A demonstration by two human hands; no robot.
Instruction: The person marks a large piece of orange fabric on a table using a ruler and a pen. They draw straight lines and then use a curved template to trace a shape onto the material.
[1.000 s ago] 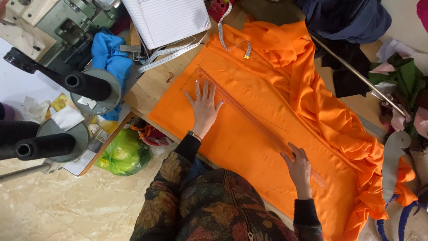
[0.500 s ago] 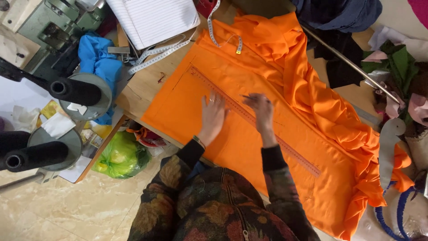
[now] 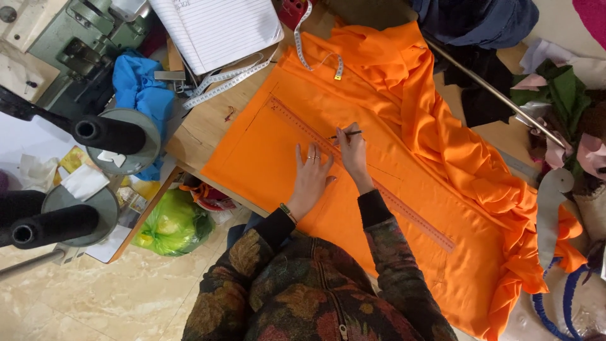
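Note:
Orange fabric (image 3: 265, 151) lies spread over a wooden table (image 3: 196, 136). A long orange ruler (image 3: 410, 211) runs diagonally across the cloth. My left hand (image 3: 310, 177) presses flat on the ruler and cloth, fingers spread, rings on one finger. Just to its right, my right hand (image 3: 350, 151) holds a thin dark pencil (image 3: 346, 134) with its tip at the ruler's far edge. A faint drawn line shows on the fabric beyond the ruler.
A white measuring tape (image 3: 218, 83) and a lined notebook (image 3: 218, 28) lie at the table's far left. A sewing machine (image 3: 69, 44), blue cloth (image 3: 136, 88) and black thread cones (image 3: 104, 132) stand left. A green bag (image 3: 170, 224) sits on the floor. Fabric scraps (image 3: 555, 88) pile right.
My right hand moved from the lower right of the cloth up beside my left hand and now holds a pencil at the ruler. My left hand stayed pressed on the ruler.

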